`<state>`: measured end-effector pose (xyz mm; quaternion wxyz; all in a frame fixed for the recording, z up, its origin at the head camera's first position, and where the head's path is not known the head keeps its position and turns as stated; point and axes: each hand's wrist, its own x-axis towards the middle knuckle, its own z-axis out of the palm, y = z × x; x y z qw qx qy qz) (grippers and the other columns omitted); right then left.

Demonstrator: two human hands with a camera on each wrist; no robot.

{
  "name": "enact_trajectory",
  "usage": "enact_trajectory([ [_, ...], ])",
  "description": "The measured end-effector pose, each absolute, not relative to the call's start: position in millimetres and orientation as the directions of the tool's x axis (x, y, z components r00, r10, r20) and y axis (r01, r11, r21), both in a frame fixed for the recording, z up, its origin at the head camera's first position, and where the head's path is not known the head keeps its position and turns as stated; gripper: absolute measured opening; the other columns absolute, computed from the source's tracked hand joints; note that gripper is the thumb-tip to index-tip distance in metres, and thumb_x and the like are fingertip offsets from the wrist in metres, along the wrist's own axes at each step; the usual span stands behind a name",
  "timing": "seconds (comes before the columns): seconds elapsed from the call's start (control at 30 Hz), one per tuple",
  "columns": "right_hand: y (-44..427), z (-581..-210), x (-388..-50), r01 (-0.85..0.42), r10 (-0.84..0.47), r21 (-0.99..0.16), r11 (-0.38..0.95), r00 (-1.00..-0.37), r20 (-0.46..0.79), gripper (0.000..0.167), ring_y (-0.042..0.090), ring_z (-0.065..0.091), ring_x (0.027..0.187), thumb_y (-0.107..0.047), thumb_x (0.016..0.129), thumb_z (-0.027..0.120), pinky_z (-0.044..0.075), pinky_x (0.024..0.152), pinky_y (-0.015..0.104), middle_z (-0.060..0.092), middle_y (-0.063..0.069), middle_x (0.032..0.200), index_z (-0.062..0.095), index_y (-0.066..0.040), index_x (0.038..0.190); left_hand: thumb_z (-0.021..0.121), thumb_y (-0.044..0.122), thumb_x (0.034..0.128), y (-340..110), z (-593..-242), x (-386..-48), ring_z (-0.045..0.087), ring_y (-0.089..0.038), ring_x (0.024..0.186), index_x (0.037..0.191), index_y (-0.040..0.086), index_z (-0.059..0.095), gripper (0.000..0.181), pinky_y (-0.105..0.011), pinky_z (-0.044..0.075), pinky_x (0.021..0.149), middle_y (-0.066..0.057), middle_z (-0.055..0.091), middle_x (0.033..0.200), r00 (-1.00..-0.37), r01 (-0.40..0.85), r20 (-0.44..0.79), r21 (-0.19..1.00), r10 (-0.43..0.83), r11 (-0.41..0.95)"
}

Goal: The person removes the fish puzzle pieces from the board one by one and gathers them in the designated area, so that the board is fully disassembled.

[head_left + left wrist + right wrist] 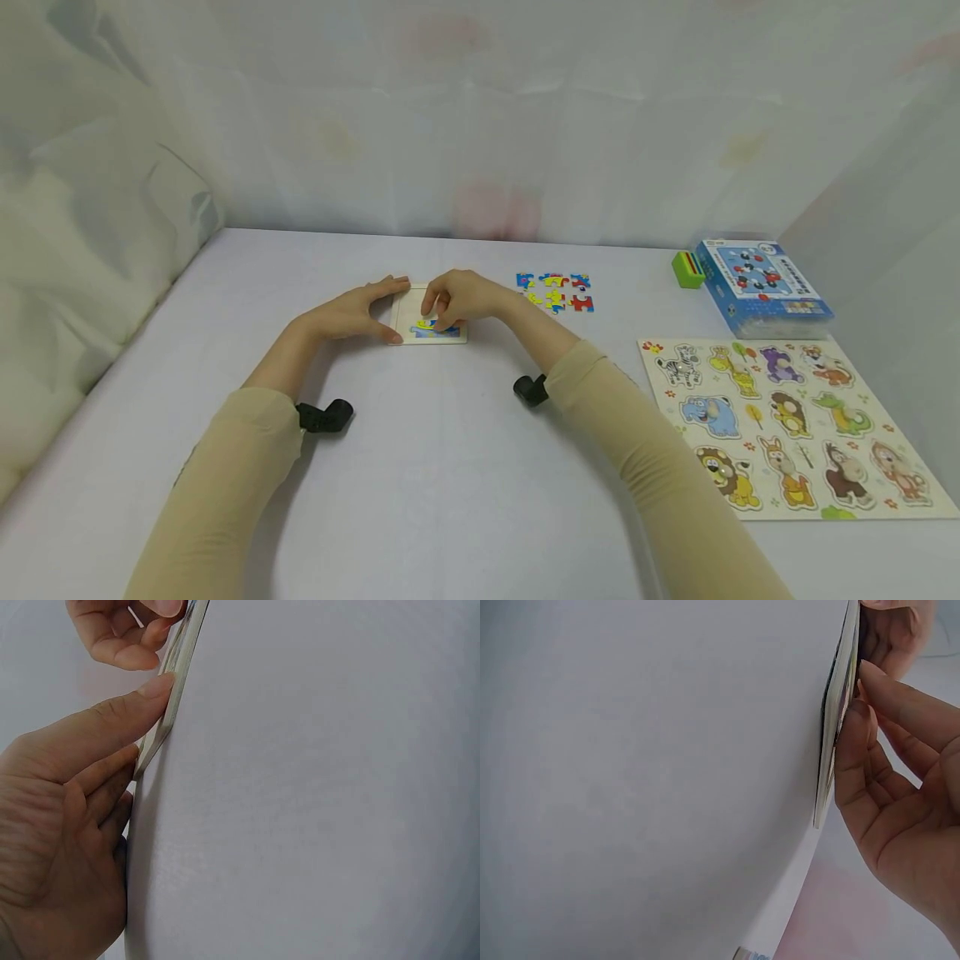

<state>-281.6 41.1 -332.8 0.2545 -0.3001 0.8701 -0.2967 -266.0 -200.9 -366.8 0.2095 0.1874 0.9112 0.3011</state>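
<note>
A small pale puzzle tray [405, 312] lies on the white table, with blue and yellow jigsaw pieces [437, 332] along its near side. My left hand [348, 312] holds the tray's left end, the thumb at the near edge and the fingers at the far edge. The thumb [157, 686] shows against the tray's edge [174, 705] in the left wrist view. Over the tray, my right hand [467, 297] has its fingers curled and its thumb and index finger pinching at a jigsaw piece, mostly hidden beneath them. The right wrist view shows these fingertips [857, 712] at the tray's surface.
Several loose jigsaw pieces [555, 293] lie to the tray's right. Farther right are a green block-shaped item [687, 270], a blue box [765, 283] and a large animal puzzle board [765, 417]. Pale cloth [465, 125] hangs behind the table.
</note>
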Motion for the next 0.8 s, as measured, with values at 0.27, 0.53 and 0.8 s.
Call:
enact_trajectory([
  [0.27, 41.0, -337.7, -282.6, -0.383, -0.682, -0.666, 0.640, -0.683, -0.262, 0.025, 0.010, 0.054, 0.060, -0.014, 0.084, 0.078, 0.045, 0.058, 0.019, 0.060, -0.003, 0.075, 0.068, -0.014, 0.107, 0.082, 0.039, 0.0761, -201.8, -367.1, -267.2, 0.000, -0.038, 0.157, 0.157, 0.025, 0.026, 0.100, -0.067, 0.004, 0.123, -0.004, 0.006, 0.170, -0.845, 0.216, -0.261, 0.632, 0.466, 0.745],
  [0.53, 39.7, -338.9, -281.4, -0.384, -0.670, -0.645, 0.660, -0.689, -0.275, 0.028, 0.010, 0.054, 0.064, -0.018, 0.082, 0.080, 0.044, 0.061, 0.020, 0.060, -0.002, 0.078, 0.067, -0.018, 0.107, 0.081, 0.039, 0.0771, -201.7, -367.1, -267.5, -0.001, -0.041, 0.156, 0.158, 0.024, 0.024, 0.100, -0.069, 0.003, 0.121, -0.004, 0.004, 0.170, -0.839, 0.222, -0.269, 0.625, 0.473, 0.749],
  [0.8, 38.1, -339.8, -280.0, -0.392, -0.665, -0.623, 0.677, -0.689, -0.288, 0.029, 0.009, 0.053, 0.064, -0.021, 0.081, 0.080, 0.042, 0.064, 0.021, 0.059, -0.003, 0.078, 0.067, -0.020, 0.107, 0.081, 0.039, 0.0773, -201.7, -367.0, -266.8, -0.002, -0.042, 0.156, 0.158, 0.025, 0.025, 0.099, -0.069, 0.003, 0.122, -0.005, 0.004, 0.170, -0.840, 0.220, -0.271, 0.622, 0.470, 0.752],
])
